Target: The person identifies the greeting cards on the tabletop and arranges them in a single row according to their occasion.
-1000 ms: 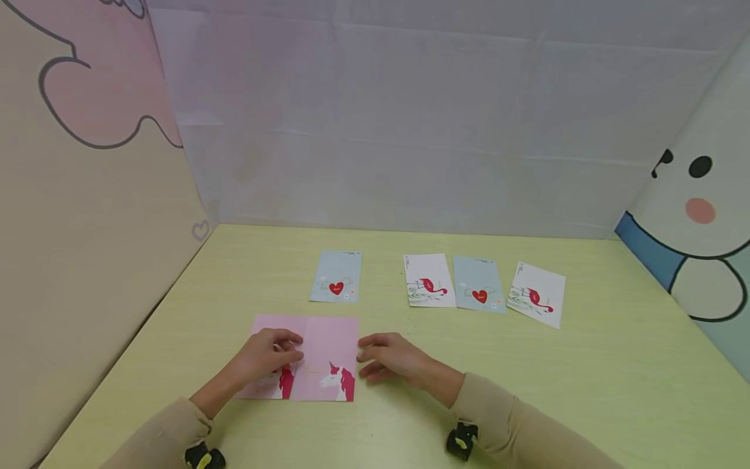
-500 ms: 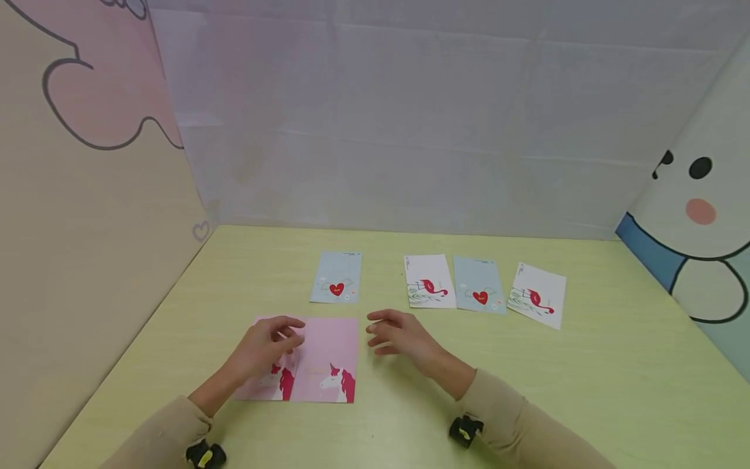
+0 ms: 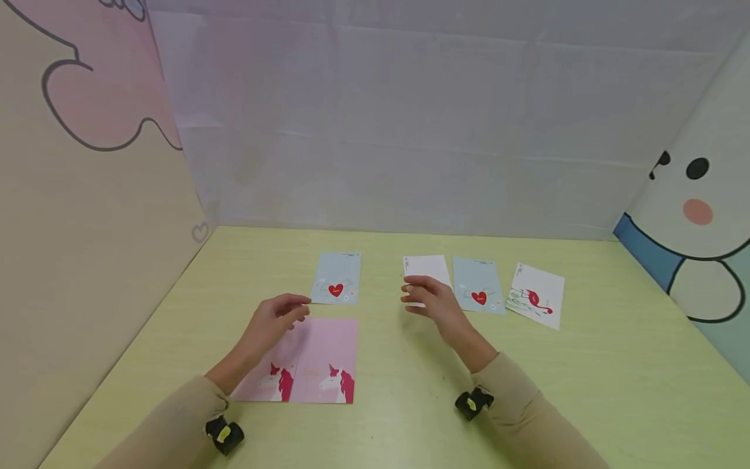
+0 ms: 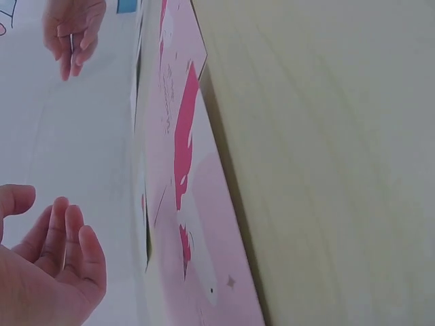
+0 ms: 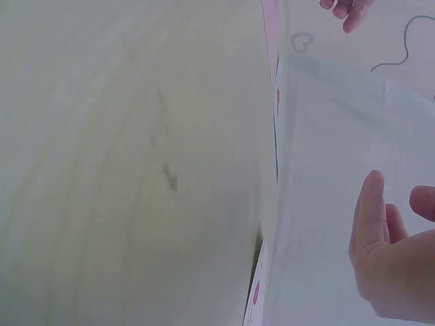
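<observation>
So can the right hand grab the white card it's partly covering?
Probably yes. The right hand is empty, its fingers loosely curved, and in the head view it overlaps the white card, with nothing seen lying on top. It hangs above the table, so it would have to come down.

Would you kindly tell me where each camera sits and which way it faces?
Head: on the head, looking forward and down at the table; sleeves, left grip, right grip show.
Left wrist: on that wrist, rolled sideways, facing the backdrop; both grips show.
Right wrist: on that wrist, likewise facing it; right grip, left fingers show.
Head and left wrist share the pink unicorn cards.
</observation>
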Action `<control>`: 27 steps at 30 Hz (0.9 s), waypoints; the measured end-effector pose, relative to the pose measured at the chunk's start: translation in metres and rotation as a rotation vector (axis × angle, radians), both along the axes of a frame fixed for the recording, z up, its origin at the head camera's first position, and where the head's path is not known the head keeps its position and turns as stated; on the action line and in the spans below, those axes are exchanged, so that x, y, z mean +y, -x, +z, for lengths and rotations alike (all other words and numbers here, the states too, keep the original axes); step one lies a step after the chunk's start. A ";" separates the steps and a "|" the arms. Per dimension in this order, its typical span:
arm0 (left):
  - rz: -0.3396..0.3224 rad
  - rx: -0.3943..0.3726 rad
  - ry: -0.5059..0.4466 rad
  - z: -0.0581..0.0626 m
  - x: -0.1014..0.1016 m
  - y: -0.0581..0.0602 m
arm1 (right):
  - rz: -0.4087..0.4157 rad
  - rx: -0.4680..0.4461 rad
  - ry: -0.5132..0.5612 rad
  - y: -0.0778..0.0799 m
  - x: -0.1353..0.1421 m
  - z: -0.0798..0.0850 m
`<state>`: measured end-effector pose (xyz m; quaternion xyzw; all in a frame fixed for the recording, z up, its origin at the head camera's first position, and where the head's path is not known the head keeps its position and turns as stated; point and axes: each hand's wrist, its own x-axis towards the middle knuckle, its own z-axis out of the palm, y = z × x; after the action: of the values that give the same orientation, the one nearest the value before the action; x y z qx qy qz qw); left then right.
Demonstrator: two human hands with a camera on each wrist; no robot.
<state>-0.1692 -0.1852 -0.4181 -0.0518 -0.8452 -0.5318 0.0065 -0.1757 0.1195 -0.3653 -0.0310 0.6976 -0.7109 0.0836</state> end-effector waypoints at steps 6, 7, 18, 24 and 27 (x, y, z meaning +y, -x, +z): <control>0.045 -0.083 -0.072 -0.008 0.001 0.017 | -0.034 -0.029 0.003 0.013 0.012 -0.002; 0.048 -0.096 -0.082 -0.007 0.001 0.019 | -0.034 -0.034 0.006 0.014 0.013 -0.002; 0.107 -0.228 -0.153 -0.013 0.000 0.045 | -0.042 -0.154 0.202 0.031 0.011 -0.008; 0.075 -0.260 -0.167 0.005 0.008 0.039 | -0.040 -0.227 0.306 0.037 0.007 -0.009; 0.080 -0.269 -0.154 0.016 0.012 0.035 | -0.038 -0.259 0.364 0.039 0.004 -0.010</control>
<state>-0.2047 -0.1732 -0.4018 0.0543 -0.7966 -0.5966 -0.0814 -0.2148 0.1240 -0.3753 0.0591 0.5415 -0.8247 0.1524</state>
